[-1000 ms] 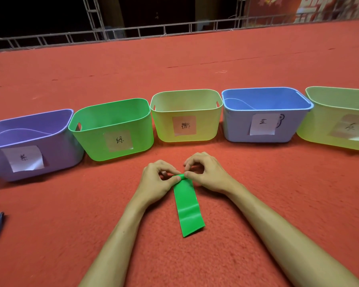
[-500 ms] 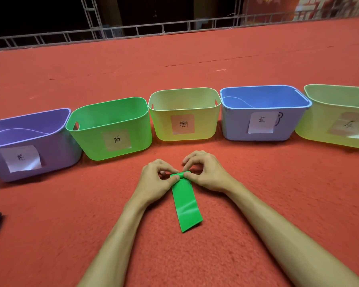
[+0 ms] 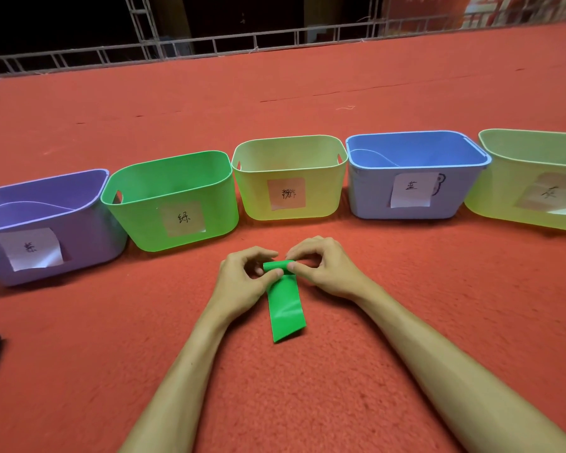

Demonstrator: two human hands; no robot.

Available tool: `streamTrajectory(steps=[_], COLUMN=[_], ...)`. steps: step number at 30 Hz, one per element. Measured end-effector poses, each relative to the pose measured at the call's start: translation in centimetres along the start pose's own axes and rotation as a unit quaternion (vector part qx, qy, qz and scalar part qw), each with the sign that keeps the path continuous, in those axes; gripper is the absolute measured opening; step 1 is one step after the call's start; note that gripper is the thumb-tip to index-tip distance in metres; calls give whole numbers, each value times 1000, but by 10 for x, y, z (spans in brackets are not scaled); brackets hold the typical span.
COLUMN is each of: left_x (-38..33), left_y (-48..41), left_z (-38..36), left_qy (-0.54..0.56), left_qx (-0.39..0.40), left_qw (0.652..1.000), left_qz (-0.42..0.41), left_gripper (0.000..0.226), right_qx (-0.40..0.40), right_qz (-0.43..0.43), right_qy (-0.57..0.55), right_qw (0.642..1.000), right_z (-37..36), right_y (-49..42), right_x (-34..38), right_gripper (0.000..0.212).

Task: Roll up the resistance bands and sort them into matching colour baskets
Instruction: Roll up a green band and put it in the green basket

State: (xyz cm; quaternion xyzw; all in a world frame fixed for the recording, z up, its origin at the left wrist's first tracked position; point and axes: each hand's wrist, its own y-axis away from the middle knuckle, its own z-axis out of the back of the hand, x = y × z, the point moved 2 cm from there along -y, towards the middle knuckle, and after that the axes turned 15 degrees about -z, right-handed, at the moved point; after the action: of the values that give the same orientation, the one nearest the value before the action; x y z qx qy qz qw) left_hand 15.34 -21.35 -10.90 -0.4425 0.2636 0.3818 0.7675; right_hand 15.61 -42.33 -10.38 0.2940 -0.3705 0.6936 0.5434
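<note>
Hands pinching green band roll, left hand, right hand

Your left grip and right grip meet at centre, fingers curled, thumbs and forefingers pinching the green band at its rolled far end. Both forearms converge from near.
</note>
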Motion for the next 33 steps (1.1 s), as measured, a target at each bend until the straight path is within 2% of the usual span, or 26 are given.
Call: streamTrajectory(steps=[4,11,14,18,20,23,29,33], left_x=[1,-6,-6,-5,-6,-8,-8,-8], left_y=[-1,-1,-1,-2,-4,-4,-4,-3], left_z=[1,2,1,0,-2,-2,3,4], left_qy=[-16,121,131,129,140,153,179,176], left_qx=[30,-4,3,11,28,32,20,18], left_qw=[999,993,991,991,989,987,983,984], left_qz=[-10,-1,2,27,34,36,19,0], left_gripper=[10,15,17,24,15,13,15,19], right_qx=[48,75,86,91,91,95,93,103], right_qz=[-37,-72,-75,-73,-65,-61,-80,-83], right_qy=[-88,-194,-191,-227,-234,-232,-215,-214], right_qw=[994,976,975,967,966,966,969,968], right_z=[2,3,1,1,2,3,1,1], right_y=[1,-1,0,0,0,0,-3,-1], right_x=[0,3,3,2,0,0,-2,2], right_gripper=[14,10,17,13,14,16,20,12])
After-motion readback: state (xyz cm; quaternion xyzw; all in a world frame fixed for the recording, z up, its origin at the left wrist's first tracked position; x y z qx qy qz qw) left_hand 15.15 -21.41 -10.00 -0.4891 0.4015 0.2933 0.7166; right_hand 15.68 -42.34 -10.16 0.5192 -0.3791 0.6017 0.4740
